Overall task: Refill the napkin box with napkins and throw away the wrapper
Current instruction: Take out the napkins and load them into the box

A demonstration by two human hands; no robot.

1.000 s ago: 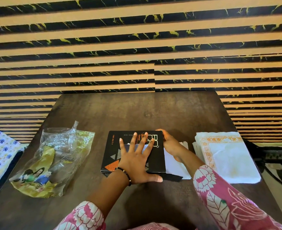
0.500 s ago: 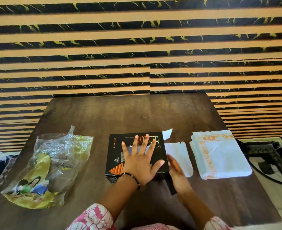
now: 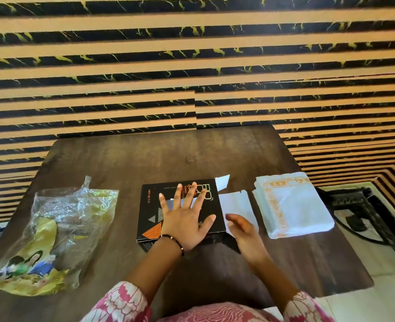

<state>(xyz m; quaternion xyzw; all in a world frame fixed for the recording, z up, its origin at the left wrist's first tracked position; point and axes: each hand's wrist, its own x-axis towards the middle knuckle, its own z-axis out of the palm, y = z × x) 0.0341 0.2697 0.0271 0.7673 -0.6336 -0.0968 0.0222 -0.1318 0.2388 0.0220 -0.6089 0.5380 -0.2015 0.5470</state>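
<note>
A flat black napkin box (image 3: 152, 205) with orange print lies mid-table. My left hand (image 3: 185, 219) rests flat on its lid, fingers spread. The box's right end is open, with white flaps (image 3: 234, 203) folded out. My right hand (image 3: 243, 231) hovers at that open end near the front flap, fingers loosely apart, holding nothing. A stack of white napkins (image 3: 294, 205) with an orange border lies to the right of the box. The crumpled clear and yellow plastic wrapper (image 3: 52, 238) lies at the left of the table.
The dark wooden table (image 3: 192, 154) stands against a striped black and tan wall (image 3: 192, 66). Its right edge drops to a tiled floor with a dark metal stand (image 3: 363, 212). Patterned cloth shows at the far left edge.
My right hand has come away from the far right corner of the box to its near right end. The white flaps now show. My left hand stays on the lid.
</note>
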